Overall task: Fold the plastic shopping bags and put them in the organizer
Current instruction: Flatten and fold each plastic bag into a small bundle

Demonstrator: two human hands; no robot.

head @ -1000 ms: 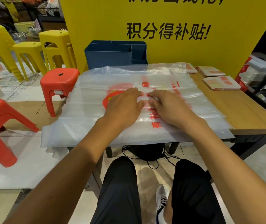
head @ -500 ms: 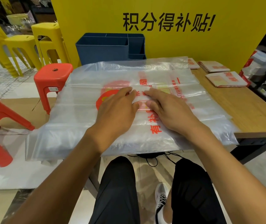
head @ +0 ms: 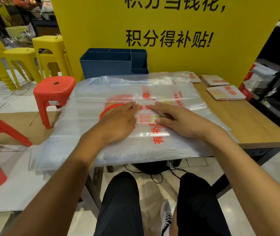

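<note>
Clear bag flat on table, long axis left-right, overhanging left edge, left hand and right hand pressing centre, fingers straight, gripping nothing, organizer behind

My palms hide part of the red print on the clear plastic shopping bag; the yellow sign's top line is cut off.

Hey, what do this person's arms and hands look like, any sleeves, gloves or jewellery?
Both forearms are bare, with no sleeves in view. The left hand and right hand wear no gloves, and no rings, watch or bracelet show.
</note>
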